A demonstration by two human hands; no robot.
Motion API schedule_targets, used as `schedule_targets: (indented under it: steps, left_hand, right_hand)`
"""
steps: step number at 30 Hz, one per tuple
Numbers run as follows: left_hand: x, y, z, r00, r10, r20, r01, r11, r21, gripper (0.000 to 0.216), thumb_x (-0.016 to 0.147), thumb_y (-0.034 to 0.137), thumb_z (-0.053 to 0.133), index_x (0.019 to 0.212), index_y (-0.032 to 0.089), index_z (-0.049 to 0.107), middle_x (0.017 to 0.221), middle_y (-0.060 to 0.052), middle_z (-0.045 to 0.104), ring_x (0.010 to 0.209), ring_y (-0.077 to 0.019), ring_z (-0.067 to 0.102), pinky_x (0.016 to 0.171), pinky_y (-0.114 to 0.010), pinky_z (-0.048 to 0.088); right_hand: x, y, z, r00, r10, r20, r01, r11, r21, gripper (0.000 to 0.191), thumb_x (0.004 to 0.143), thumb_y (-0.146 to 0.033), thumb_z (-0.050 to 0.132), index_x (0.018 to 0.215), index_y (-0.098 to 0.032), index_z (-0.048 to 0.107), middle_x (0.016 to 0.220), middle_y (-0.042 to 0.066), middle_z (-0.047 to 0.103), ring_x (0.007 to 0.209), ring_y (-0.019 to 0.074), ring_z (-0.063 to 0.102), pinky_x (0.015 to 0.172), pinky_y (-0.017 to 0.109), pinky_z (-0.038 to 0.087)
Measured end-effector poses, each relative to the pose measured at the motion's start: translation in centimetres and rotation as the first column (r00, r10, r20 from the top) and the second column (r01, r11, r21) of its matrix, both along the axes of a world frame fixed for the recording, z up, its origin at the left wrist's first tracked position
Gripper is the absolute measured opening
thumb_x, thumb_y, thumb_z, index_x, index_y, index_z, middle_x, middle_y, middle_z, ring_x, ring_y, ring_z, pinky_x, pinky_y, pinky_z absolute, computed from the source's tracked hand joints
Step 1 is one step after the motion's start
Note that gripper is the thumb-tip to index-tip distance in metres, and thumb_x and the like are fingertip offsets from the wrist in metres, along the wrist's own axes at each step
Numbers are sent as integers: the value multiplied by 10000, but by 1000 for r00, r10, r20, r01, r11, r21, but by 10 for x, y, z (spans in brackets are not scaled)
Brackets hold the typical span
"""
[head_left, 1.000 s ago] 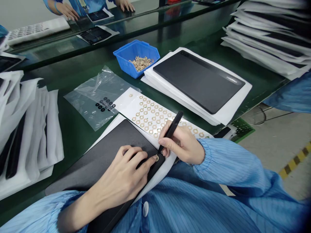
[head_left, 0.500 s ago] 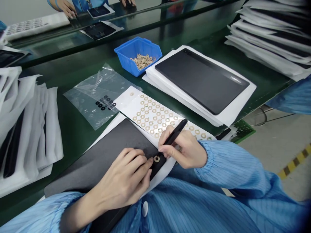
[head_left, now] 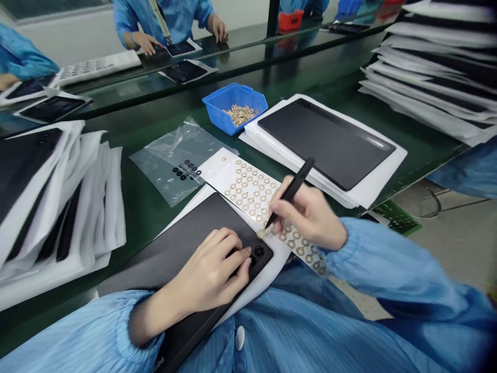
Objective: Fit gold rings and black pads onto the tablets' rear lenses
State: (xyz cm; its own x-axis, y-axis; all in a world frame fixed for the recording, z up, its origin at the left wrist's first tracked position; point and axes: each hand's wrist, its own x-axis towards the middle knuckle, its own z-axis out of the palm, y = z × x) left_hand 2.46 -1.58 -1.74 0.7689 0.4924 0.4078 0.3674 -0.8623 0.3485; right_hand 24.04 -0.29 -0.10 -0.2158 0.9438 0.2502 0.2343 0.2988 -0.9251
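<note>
A dark tablet back point(head_left: 171, 254) lies at a slant in front of me on white sheeting. My left hand point(head_left: 213, 269) rests on it with bent fingers pressed close to the round black camera lens point(head_left: 258, 252) at its corner. In my right hand point(head_left: 308, 212) are slim black tweezers point(head_left: 293, 189), held like a pen and pointing down. A small tan ring point(head_left: 262, 234) is at their tip, just above the tablet's edge. Under and beside this hand runs a white strip with rows of tan rings point(head_left: 252, 189).
A blue bin point(head_left: 221, 111) holds loose tan rings. Right of it, another tablet point(head_left: 326, 140) lies on white sheets. A clear bag point(head_left: 166, 176) has black rings on it. Interleaved stacks stand left point(head_left: 89, 207) and right point(head_left: 419, 88). A co-worker point(head_left: 166, 26) sits across the bench.
The tan ring that lay around the camera lens is off it and at the tweezers' tip. My right hand has lifted slightly away from the lens. The head view has tilted up.
</note>
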Motion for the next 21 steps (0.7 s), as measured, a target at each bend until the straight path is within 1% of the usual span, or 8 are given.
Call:
schedule_targets:
  steps: [2,6,9,11,14,16,18,21]
  left_hand:
    - [0,0,-1,1000,1,-28,-1,1000,22,178,864,116,461,899,87,633,768,-83,556,788,-172,497,686,-321,469]
    - [-1,-1,-2,996,-10,-88,16,998,64,239,883,143,414,909,85,645,779,-92,559,769,-172,491,670,-307,445]
    - [-3,0,-3,992,-3,-124,13,996,83,260,889,174,406,926,100,652,793,-88,565,776,-177,497,686,-305,436]
    - [-6,8,-3,990,35,-140,-20,994,108,269,889,192,401,928,107,653,813,-89,575,786,-179,504,711,-307,435]
    - [-20,33,5,951,238,-195,-218,969,119,280,891,228,388,891,128,650,840,-86,589,818,-181,519,763,-299,428]
    - [-35,54,14,854,462,-239,-452,887,100,283,890,251,380,857,139,638,861,-87,593,853,-189,538,784,-293,421]
    - [-55,75,23,715,648,-263,-653,753,80,282,877,264,380,821,131,622,846,-102,597,835,-213,567,741,-303,422]
    - [-83,98,30,565,764,-310,-798,602,28,286,837,297,422,709,121,606,712,-112,594,697,-234,595,610,-293,404]
  right_hand:
    - [1,21,26,976,-129,178,96,979,182,204,865,-350,547,774,-176,492,542,-18,544,440,119,580,460,238,476]
    - [0,97,68,854,-418,310,224,833,507,183,867,-329,556,852,-152,514,706,35,620,656,155,638,701,290,506]
    - [-5,164,73,782,-498,376,240,796,556,150,888,-264,510,914,-116,514,840,95,642,808,191,636,822,335,472]
    - [-10,198,69,753,-479,451,192,816,545,87,876,-165,484,938,-108,508,887,120,640,863,207,623,869,347,448]
    - [-16,224,63,735,-433,522,155,856,492,111,853,-88,454,958,-107,487,887,134,639,830,214,610,843,351,448]
    - [-21,225,63,730,-402,553,159,887,434,108,877,-110,411,966,-115,472,851,130,641,753,209,597,787,350,448]
    - [-30,216,62,732,-357,580,134,910,391,122,906,-148,358,948,-130,472,805,115,637,698,199,577,744,334,435]
    - [-52,194,52,747,-226,625,-19,933,360,99,884,-184,427,838,-155,510,756,80,622,693,181,555,718,288,401]
